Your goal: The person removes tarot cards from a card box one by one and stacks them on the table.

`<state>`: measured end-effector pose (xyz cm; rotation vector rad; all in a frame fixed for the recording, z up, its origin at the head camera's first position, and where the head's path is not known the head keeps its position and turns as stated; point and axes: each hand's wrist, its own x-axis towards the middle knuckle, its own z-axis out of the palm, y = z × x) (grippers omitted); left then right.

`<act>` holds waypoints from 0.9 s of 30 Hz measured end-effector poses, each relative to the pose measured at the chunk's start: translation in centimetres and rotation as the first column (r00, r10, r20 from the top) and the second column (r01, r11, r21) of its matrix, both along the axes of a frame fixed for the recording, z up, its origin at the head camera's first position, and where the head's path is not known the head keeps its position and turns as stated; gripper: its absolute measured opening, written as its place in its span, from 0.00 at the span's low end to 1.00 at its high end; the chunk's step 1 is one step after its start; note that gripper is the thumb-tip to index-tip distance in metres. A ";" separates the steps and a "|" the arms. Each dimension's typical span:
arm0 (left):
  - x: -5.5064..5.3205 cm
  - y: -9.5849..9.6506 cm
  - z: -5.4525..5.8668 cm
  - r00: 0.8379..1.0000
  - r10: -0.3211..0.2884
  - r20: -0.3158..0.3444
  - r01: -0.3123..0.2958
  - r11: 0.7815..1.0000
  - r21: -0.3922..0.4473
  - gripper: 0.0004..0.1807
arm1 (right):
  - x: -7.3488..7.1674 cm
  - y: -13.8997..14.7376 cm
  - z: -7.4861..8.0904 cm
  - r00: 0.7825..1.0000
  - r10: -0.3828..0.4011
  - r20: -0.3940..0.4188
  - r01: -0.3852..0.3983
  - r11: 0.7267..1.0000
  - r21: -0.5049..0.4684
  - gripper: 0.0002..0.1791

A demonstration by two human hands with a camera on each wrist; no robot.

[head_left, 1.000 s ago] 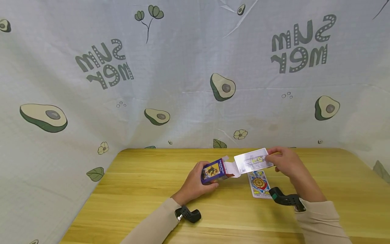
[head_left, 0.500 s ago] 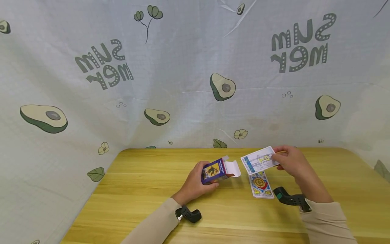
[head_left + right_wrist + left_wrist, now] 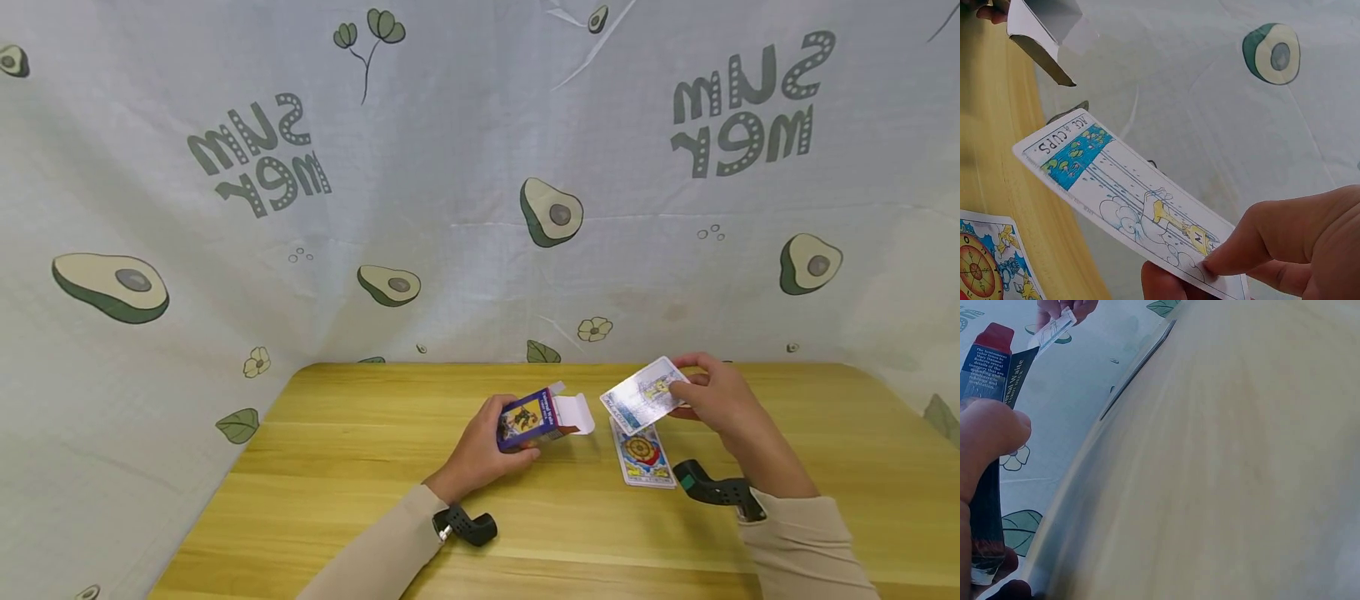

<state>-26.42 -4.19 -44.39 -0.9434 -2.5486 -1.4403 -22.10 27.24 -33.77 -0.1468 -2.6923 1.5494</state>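
Observation:
My left hand (image 3: 483, 446) grips a purple tarot card box (image 3: 527, 419) around its sides. The box's white end flap (image 3: 573, 413) stands open toward the right, and its printed side shows in the left wrist view. Between thumb and fingers my right hand (image 3: 716, 398) pinches a tarot card (image 3: 643, 395), face up and tilted. In the right wrist view that card reads "Ace of Cups", upside down. Below it on the table lies a small pile of cards (image 3: 645, 460) with a wheel picture on top, its far end overlapped by the held card.
The wooden table (image 3: 337, 492) reaches back to a pale curtain (image 3: 450, 167) printed with avocados and lettering. A black wrist camera (image 3: 471, 528) is strapped at the left cuff, another black camera (image 3: 708, 486) at the right.
My right hand has drawn the card to the right, away from the box flap, and tilted it over the pile. My left hand and the box have stayed nearly still.

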 end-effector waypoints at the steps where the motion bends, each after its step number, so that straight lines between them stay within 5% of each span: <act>1: 0.0 0.0 0.0 1.000 -0.001 -0.001 0.001 1.000 0.000 0.41 | 0.0 0.0 0.0 1.000 0.001 -0.002 -0.001 1.000 0.002 0.27; 17: 0.2 0.1 0.0 1.000 -0.003 -0.021 0.004 1.000 0.017 0.40 | -0.5 0.3 -0.4 0.998 -0.032 0.050 0.027 0.996 0.088 0.29; 27: 0.1 -0.1 0.0 1.000 -0.018 -0.012 0.019 0.999 0.041 0.39 | -3.2 2.9 -4.5 0.994 -0.071 0.080 0.065 0.995 0.080 0.32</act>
